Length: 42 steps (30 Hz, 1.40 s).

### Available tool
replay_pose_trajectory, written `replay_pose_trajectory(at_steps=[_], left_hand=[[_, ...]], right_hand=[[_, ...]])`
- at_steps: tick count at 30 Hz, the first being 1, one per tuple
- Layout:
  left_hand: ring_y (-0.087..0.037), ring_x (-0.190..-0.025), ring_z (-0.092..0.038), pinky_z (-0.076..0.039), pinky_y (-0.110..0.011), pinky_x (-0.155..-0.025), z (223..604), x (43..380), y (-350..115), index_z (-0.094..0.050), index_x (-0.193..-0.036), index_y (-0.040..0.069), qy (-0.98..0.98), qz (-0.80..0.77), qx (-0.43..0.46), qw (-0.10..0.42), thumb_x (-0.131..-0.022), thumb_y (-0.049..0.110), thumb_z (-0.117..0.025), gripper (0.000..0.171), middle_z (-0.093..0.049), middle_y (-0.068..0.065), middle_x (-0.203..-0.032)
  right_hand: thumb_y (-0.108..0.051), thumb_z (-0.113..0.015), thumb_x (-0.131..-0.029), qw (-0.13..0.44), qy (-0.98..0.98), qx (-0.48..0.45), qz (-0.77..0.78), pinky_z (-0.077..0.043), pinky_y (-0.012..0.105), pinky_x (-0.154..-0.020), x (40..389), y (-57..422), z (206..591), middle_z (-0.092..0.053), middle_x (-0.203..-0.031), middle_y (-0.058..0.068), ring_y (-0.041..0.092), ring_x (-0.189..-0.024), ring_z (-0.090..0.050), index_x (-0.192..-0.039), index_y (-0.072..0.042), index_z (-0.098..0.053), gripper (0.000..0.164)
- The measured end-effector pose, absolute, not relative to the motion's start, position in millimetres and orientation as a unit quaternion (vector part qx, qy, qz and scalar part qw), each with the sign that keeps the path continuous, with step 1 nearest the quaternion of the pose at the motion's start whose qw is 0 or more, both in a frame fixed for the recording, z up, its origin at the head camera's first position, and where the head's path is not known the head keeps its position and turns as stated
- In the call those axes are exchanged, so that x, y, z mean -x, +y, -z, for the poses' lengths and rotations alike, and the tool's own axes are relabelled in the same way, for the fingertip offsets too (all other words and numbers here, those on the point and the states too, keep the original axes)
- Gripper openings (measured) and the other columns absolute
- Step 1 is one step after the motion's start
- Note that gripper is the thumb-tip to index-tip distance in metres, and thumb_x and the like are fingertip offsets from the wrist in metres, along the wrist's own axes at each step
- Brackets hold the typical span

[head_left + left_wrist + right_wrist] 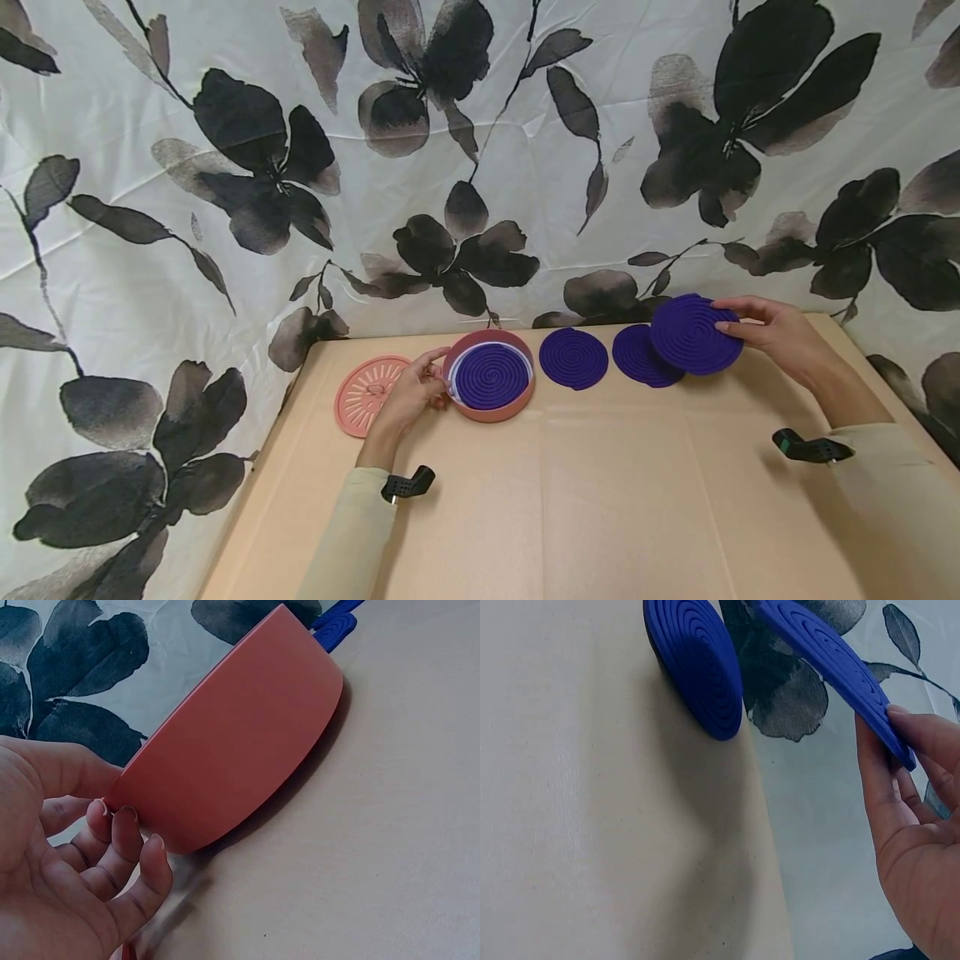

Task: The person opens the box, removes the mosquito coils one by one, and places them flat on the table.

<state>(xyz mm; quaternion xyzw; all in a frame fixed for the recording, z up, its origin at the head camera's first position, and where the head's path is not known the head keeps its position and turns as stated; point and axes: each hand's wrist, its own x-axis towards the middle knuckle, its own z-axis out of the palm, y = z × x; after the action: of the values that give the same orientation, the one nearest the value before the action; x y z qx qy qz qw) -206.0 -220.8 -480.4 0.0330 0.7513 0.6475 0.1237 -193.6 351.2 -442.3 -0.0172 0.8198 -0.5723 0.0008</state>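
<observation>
My right hand [780,337] pinches a round purple-blue spiral coaster [692,333] by its right edge, thumb on one face and fingers behind. The coaster is raised and tilted, partly covering another spiral coaster [637,358] on the table. In the right wrist view the held coaster [832,660] is seen nearly edge-on, above the one lying flat [697,667]. My left hand [408,392] holds the left rim of a round coral-pink holder [491,414] between thumb and fingers. A spiral coaster [491,377] lies inside it, within a white ring.
A further spiral coaster [573,358] lies just right of the holder. Left of it, partly behind my left hand, lies a pink slotted lid [356,400]. The light wooden table [585,500] ends at a floral cloth [570,167] hanging behind.
</observation>
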Motion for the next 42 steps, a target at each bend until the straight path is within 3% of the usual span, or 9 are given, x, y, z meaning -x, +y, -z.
replay_pose_trajectory(at_steps=[14, 20, 28, 32, 37, 42], left_hand=[[-0.021, -0.069, -0.059, -0.055, -0.028, -0.059, 482, 211, -215, -0.049, -0.149, 0.012, 0.755, -0.645, -0.027, 0.115, -0.091, -0.009, -0.06, 0.062, -0.05, -0.006, -0.094], [-0.022, -0.07, -0.059, -0.055, -0.029, -0.059, 483, 214, -212, -0.049, -0.149, 0.012, 0.753, -0.648, -0.022, 0.113, -0.092, -0.009, -0.06, 0.062, -0.049, -0.008, -0.096], [-0.022, -0.07, -0.059, -0.054, -0.03, -0.059, 483, 216, -208, -0.049, -0.148, 0.012, 0.754, -0.649, -0.015, 0.1, -0.091, -0.009, -0.06, 0.062, -0.05, -0.006, -0.094], [-0.024, -0.071, -0.059, -0.055, -0.03, -0.06, 482, 215, -208, -0.051, -0.147, 0.014, 0.756, -0.647, -0.01, 0.098, -0.09, -0.008, -0.06, 0.062, -0.051, -0.006, -0.094], [-0.025, -0.071, -0.059, -0.054, -0.03, -0.06, 483, 216, -208, -0.051, -0.147, 0.014, 0.754, -0.649, -0.008, 0.1, -0.09, -0.009, -0.06, 0.062, -0.051, -0.006, -0.095], [-0.025, -0.072, -0.059, -0.054, -0.03, -0.06, 484, 216, -209, -0.051, -0.147, 0.015, 0.753, -0.65, -0.007, 0.103, -0.091, -0.008, -0.06, 0.061, -0.051, -0.006, -0.095]], right_hand=[[-0.015, -0.068, -0.097, 0.0, 0.826, 0.011, 0.564, -0.055, 0.016, -0.075, 209, 376, 455, -0.067, -0.106, -0.02, 0.0, -0.093, -0.065, -0.141, -0.004, -0.058, 0.046], [-0.018, -0.069, -0.097, -0.004, 0.832, 0.01, 0.555, -0.052, 0.014, -0.073, 219, 387, 459, -0.063, -0.104, -0.02, -0.005, -0.09, -0.06, -0.141, -0.005, -0.058, 0.046], [-0.034, -0.068, -0.097, 0.01, 0.869, 0.001, 0.495, -0.05, 0.01, -0.076, 233, 401, 463, -0.057, -0.108, -0.037, -0.013, -0.097, -0.055, -0.145, -0.003, -0.053, 0.059], [-0.035, -0.068, -0.097, 0.009, 0.87, -0.001, 0.492, -0.05, 0.01, -0.076, 232, 403, 463, -0.058, -0.107, -0.034, -0.012, -0.097, -0.055, -0.145, -0.004, -0.053, 0.059], [-0.032, -0.069, -0.097, 0.005, 0.865, 0.0, 0.503, -0.05, 0.011, -0.074, 230, 405, 463, -0.057, -0.104, -0.02, -0.004, -0.092, -0.054, -0.144, -0.004, -0.055, 0.057], [-0.032, -0.069, -0.096, 0.01, 0.859, -0.007, 0.512, -0.052, 0.013, -0.073, 229, 407, 464, -0.057, -0.104, -0.017, -0.003, -0.091, -0.055, -0.144, -0.005, -0.055, 0.057]])
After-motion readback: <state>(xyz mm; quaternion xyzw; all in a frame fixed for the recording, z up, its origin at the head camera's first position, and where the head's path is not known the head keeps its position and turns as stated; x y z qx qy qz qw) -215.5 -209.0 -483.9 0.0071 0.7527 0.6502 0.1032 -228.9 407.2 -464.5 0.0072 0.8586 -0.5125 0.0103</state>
